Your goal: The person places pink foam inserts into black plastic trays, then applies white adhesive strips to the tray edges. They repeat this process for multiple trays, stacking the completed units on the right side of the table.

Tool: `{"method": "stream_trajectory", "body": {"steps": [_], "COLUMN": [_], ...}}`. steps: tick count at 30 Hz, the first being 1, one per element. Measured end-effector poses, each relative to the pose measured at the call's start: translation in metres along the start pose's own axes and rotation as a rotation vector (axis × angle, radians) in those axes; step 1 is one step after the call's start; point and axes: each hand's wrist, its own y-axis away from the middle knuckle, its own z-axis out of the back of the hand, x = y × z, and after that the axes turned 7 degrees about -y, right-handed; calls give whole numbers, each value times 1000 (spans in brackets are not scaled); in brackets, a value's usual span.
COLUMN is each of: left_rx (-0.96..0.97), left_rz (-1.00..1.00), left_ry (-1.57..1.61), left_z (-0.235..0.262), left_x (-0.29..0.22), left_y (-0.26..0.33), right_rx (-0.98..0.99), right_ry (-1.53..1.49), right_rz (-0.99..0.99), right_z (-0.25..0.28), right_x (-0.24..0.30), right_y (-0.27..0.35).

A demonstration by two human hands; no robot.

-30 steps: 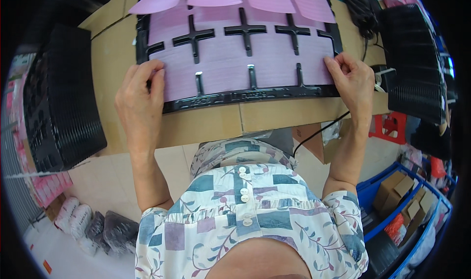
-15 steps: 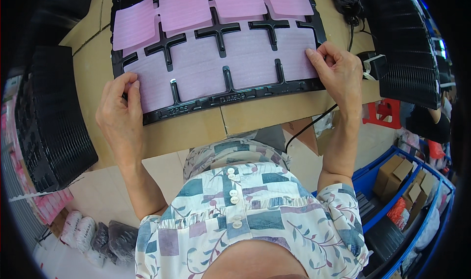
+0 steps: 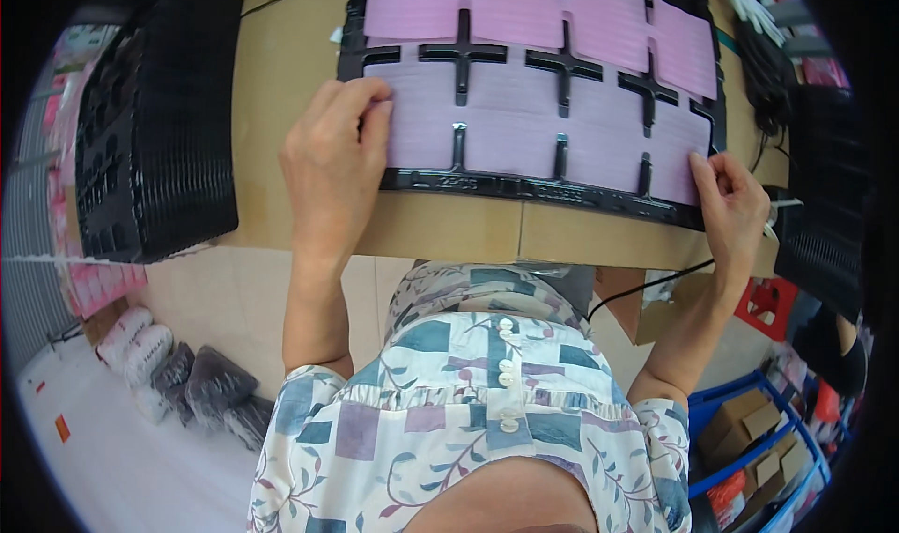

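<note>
Seen from above: black tray (image 3: pixel 524 188) of pink foam sheets (image 3: pixel 524 83) lying flat at the near edge of a cardboard-covered worktop (image 3: pixel 281 83). Left hand (image 3: pixel 332 172) pressing the tray's near-left corner, grip flat, not clenched; right hand (image 3: pixel 735 210) pinching the near-right corner. Best kept level, pressure even on both corners. Stacks of black trays (image 3: pixel 154 121) either side; pale floor, blue crates (image 3: pixel 749 439) below.
</note>
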Motion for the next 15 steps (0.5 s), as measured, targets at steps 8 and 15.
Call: {"method": "stream_trajectory", "body": {"steps": [8, 15], "left_rx": [-15, -113], "left_rz": [-18, -98], "left_ry": [-68, -260], "left_z": [-1, 1], "left_x": [2, -5], "left_y": [5, 16], "right_rx": [-5, -134], "right_ry": [47, 81], "right_rz": [1, 69], "right_z": [-5, -10], "right_x": [4, 15], "right_y": [3, 11]}}
